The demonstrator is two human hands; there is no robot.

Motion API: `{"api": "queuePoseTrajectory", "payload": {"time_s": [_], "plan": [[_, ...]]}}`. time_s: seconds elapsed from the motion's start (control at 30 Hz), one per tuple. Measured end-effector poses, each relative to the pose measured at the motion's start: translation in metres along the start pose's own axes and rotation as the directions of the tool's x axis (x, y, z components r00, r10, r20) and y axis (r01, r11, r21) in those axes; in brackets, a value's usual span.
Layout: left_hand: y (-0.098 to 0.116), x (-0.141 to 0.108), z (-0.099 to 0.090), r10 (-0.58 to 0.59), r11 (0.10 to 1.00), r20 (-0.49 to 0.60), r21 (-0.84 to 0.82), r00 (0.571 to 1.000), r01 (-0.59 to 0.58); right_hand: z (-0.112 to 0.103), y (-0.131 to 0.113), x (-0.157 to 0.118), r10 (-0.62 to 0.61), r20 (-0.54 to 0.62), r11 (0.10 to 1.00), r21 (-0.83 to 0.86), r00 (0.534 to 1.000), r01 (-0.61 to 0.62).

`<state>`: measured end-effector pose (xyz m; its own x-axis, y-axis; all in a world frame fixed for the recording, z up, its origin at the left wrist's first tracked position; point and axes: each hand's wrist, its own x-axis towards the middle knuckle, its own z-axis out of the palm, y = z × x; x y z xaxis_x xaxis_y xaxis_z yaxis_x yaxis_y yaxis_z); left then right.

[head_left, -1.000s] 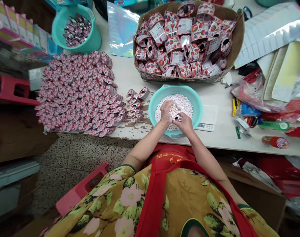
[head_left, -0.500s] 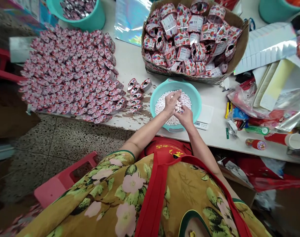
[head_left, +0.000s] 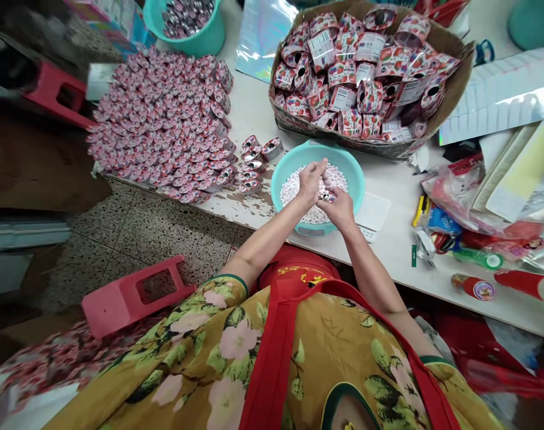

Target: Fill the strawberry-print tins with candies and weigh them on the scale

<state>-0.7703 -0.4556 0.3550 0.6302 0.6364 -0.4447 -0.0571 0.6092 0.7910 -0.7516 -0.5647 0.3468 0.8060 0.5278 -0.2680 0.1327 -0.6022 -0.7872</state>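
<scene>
A turquoise basin (head_left: 278, 164) holds a bed of small white candies (head_left: 292, 190). Both my hands are down inside it, close together. My right hand (head_left: 341, 209) is closed round a small strawberry-printed container (head_left: 330, 196), mostly hidden by the fingers, its open end towards the candies. Just left of it, my left hand (head_left: 312, 179) is curled with its fingers pressed together, and some candies show between that hand and the container. Several open printed containers (head_left: 252, 167) stand on the table left of the basin.
A cardboard box (head_left: 343, 134) full of printed containers is behind the basin. A large block of filled containers (head_left: 159, 125) covers the left. A flat white scale (head_left: 374, 212) lies right of the basin, with bags and papers (head_left: 504, 173) beyond. A red stool (head_left: 119, 298) stands on the floor.
The view has shifted, so the table's things sit at a different slant. My hands stay in the basin, with the right still round the container and the left slightly more curled over the candies.
</scene>
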Motion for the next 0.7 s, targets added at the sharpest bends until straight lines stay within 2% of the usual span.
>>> {"api": "queuePoseTrajectory", "payload": {"time_s": [0.17,0.33,0.7], "plan": [[-0.001,-0.008,0.005,0.020,0.999,-0.055,0.038,0.998,-0.018,-0.007,0.003,-0.001,-0.007,0.023,1.000,0.025,1.000,0.007],[0.004,-0.013,0.010,0.035,0.998,-0.049,0.063,0.998,-0.032,-0.010,0.003,0.003,-0.019,0.027,0.998,0.067,0.999,0.017],[0.003,0.004,0.006,0.001,0.994,-0.018,0.112,1.000,0.001,0.000,0.007,0.013,-0.025,0.005,0.988,0.151,1.000,0.024]]}}
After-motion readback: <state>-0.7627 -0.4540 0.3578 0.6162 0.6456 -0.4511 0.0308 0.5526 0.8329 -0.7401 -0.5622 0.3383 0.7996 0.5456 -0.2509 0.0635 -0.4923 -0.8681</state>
